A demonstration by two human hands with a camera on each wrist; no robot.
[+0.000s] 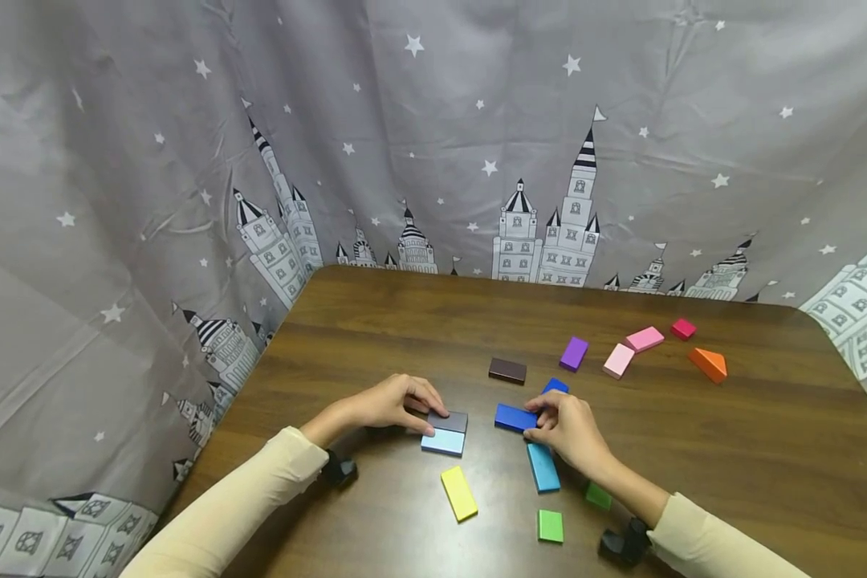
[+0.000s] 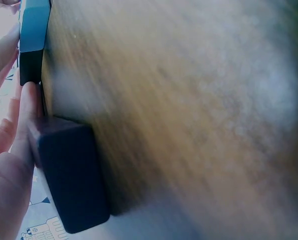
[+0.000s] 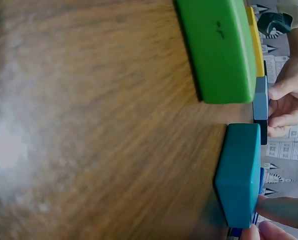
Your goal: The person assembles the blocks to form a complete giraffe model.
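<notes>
In the head view my left hand [image 1: 397, 401] holds the left ends of a grey block [image 1: 448, 421] and a light blue block [image 1: 444, 441] lying side by side, thumb on the light blue one. The left wrist view shows the light blue block [image 2: 34, 25] by the fingertips and a black block [image 2: 74, 175] close to the palm. My right hand [image 1: 567, 429] pinches the right end of a dark blue block [image 1: 515, 417] between thumb and fingers. Another blue block [image 1: 555, 386] lies just behind these fingers. A teal block [image 1: 543, 467] lies below the right hand.
Nearer me are a yellow block [image 1: 459, 494], a green block [image 1: 550, 526] and a darker green one [image 1: 598, 495]. Farther back lie dark brown [image 1: 507, 371], purple [image 1: 574, 353], two pink [image 1: 619, 360], red [image 1: 683, 329] and orange triangular [image 1: 709, 364] blocks. A castle-print curtain [image 1: 433, 144] hangs behind the table.
</notes>
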